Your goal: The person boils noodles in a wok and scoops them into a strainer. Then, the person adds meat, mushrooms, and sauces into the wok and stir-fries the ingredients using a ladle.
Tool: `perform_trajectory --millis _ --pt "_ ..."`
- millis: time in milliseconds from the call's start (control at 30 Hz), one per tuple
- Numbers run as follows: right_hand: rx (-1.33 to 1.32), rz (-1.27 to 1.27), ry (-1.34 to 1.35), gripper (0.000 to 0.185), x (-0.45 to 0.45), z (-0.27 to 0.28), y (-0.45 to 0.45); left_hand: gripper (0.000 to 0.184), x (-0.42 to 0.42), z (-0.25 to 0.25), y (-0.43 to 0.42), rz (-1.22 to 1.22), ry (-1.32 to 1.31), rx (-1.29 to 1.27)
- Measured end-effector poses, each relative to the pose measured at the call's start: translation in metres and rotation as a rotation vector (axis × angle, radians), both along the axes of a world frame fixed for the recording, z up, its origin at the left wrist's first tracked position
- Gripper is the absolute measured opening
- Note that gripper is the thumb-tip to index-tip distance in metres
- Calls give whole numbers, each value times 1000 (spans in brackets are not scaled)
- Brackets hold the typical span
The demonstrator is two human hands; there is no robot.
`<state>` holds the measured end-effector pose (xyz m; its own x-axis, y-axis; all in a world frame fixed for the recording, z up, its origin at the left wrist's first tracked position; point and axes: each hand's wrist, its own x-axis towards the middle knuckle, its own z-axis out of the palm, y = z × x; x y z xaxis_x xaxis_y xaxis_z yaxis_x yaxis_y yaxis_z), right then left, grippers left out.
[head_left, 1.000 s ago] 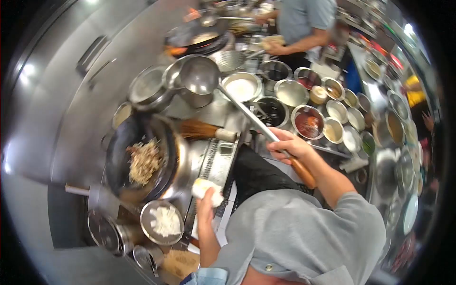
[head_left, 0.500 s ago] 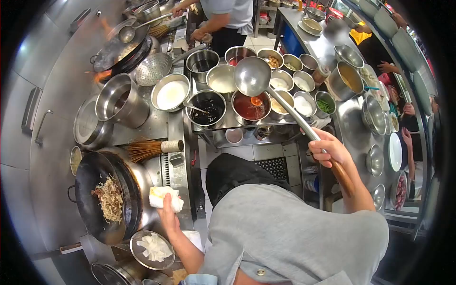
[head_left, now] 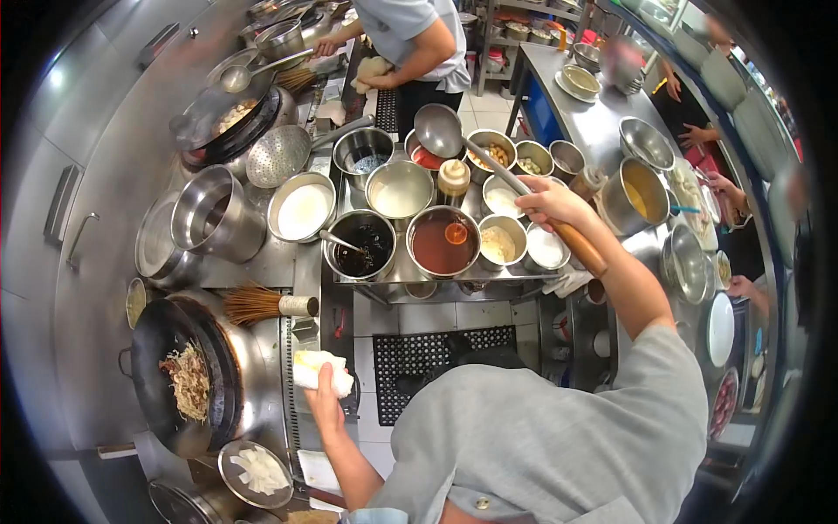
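My right hand (head_left: 550,203) is closed around the wooden-handled ladle (head_left: 439,131), whose bowl hangs over the seasoning pots at the back. My left hand (head_left: 326,403) grips a folded white cloth (head_left: 321,372) beside the stove edge. To its left, a black wok (head_left: 157,393) on the burner holds browned shredded food (head_left: 187,381). Just below the wok stands a bowl (head_left: 229,472) of white sliced pieces (head_left: 259,470). Near the ladle are a squeeze bottle (head_left: 453,182), a pot of red sauce (head_left: 443,242) and a pot of dark sauce (head_left: 360,245).
A bamboo brush (head_left: 262,306) lies above the wok. Behind it are a deep steel pot (head_left: 218,214) and a perforated skimmer (head_left: 278,155). A co-worker (head_left: 419,44) holds another ladle over a second wok. Steel bowls and a white plate (head_left: 720,330) line the right counter.
My right hand and the ladle have moved toward the back pots. My left hand still holds the cloth. The view has shifted, and the co-worker's cloth now shows more clearly.
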<state>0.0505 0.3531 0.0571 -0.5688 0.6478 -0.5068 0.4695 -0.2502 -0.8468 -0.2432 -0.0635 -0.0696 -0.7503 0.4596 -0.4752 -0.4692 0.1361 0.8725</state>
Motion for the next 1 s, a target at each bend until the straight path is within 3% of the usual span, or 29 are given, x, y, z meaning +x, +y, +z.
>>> perform_trajectory --millis 100,200,367,467,767,833,933,1000 --pt "91 99 -188 56 -9 -11 21 41 26 -8 -8 61 -12 -19" --pt "112 152 -202 54 -5 -22 36 39 53 -15 -20 164 -11 -43" --pt "-15 150 -145 17 2 -26 57 37 78 -31 -32 323 9 -35" --pt "-293 78 86 10 13 -35 69 38 85 -30 -28 379 21 -32" --pt "-655 -183 433 12 46 3 61 45 83 -7 -21 314 -3 -67" --pt "-687 -121 469 10 52 13 57 47 77 -6 -31 334 21 -84" --pt "-624 -69 453 6 53 40 41 40 70 -9 -79 301 259 -280" --pt "-614 -45 484 19 54 59 16 28 65 3 -100 317 288 -322"
